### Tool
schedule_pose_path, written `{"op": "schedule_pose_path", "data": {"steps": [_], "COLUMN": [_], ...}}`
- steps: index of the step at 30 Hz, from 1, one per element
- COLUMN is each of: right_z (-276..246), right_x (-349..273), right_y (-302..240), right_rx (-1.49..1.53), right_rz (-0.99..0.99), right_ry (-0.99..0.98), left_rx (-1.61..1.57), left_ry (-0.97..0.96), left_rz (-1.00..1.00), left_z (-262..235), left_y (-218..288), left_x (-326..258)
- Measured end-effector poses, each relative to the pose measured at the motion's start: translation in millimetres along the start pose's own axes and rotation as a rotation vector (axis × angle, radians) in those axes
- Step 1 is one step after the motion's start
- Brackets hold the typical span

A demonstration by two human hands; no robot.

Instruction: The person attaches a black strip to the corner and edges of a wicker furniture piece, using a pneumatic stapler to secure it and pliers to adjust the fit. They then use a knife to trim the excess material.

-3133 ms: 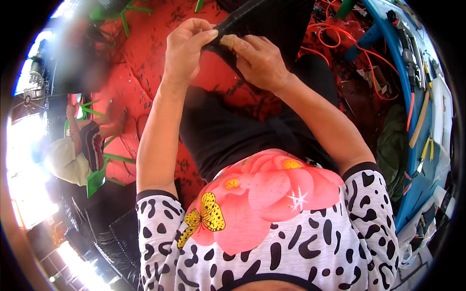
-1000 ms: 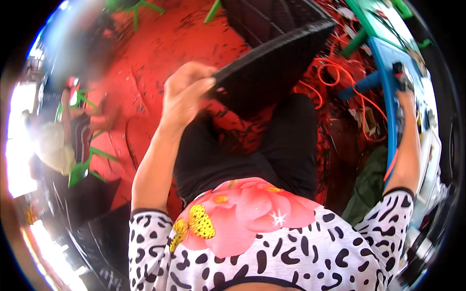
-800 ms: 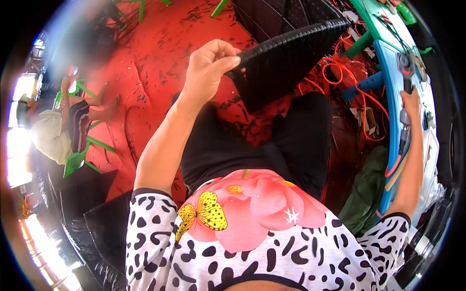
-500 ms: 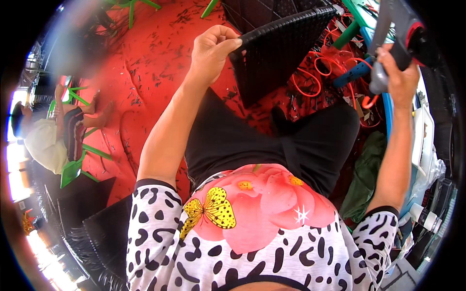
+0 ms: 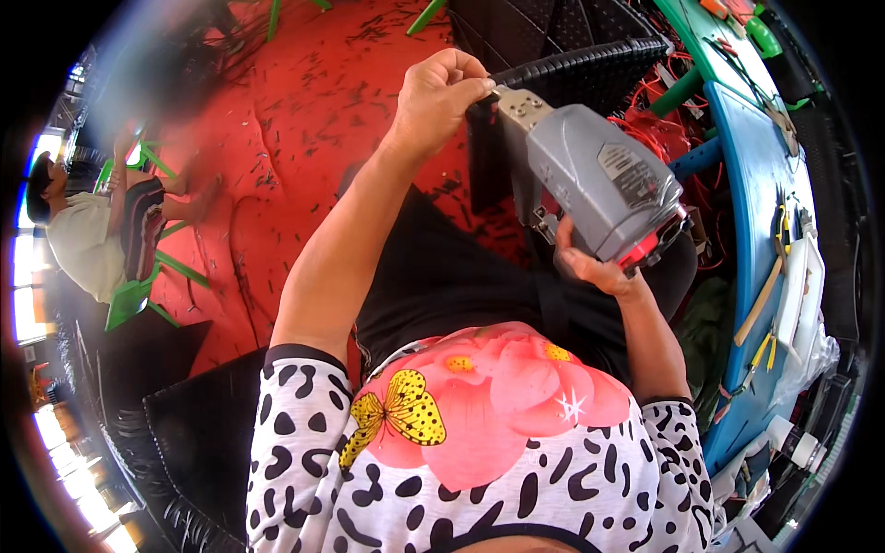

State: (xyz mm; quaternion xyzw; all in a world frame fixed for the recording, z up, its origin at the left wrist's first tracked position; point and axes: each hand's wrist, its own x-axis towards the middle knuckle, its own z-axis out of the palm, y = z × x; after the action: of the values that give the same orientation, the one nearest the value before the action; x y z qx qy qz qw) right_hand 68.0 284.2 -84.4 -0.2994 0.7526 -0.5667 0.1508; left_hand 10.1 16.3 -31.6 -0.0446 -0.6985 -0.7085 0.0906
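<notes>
The nail gun [image 5: 599,170] is grey with a pale metal nose, a label on its casing and red and black at its rear. It slants up and away from the right hand's [image 5: 595,264] grip, nose just beside the left hand's [image 5: 435,103] pinch. The black panel [image 5: 590,64] runs rightward from that pinch, ribbed edge uppermost, partly hidden behind the nail gun.

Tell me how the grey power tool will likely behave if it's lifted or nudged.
The grey power tool will probably feel fairly heavy, given its bulky body and metal nose. Looking smooth and hard-shelled, it likely won't flex. It might twist in the right grip, since much of its body reaches past that hold.
</notes>
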Motion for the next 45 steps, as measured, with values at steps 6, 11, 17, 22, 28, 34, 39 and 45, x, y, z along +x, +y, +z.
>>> {"op": "schedule_pose_path", "data": {"steps": [6,11,17,22,28,34,39,45], "right_z": [-0.4,-0.5,0.1,2.7,7.7,17.1,20.2,21.7], "right_x": [1.8,-11.1,-2.1,0.5,-6.8,-5.1,-1.1,-4.0], "right_y": [2.8,49.0,10.4,-6.0,17.1,31.1,32.4,35.3], "right_rx": [-0.154,-0.053,-0.118,0.061,-0.159,-0.333,-0.548,-0.606], "right_rz": [-0.027,0.107,0.040,0.096,-0.166,-0.246,-0.375,-0.417], "right_ry": [-0.039,-0.172,-0.159,-0.076,-0.036,-0.085,-0.070,-0.118], "left_rx": [0.095,0.036,-0.018,-0.058,-0.102,-0.098,-0.093,-0.193], "left_ry": [0.040,0.042,0.093,0.055,0.056,0.115,0.195,0.181], "left_rz": [-0.038,-0.023,0.043,-0.016,-0.006,0.041,0.041,0.052], "left_z": [-0.1,3.3,4.3,4.9,5.9,11.8,20.1,23.4], "left_y": [-2.9,-1.0,-5.7,-1.9,-1.6,-3.3,-2.9,2.0], "left_x": [-1.2,-1.5,-3.4,-6.5,-9.0,-9.1,-14.9,-28.6]}}
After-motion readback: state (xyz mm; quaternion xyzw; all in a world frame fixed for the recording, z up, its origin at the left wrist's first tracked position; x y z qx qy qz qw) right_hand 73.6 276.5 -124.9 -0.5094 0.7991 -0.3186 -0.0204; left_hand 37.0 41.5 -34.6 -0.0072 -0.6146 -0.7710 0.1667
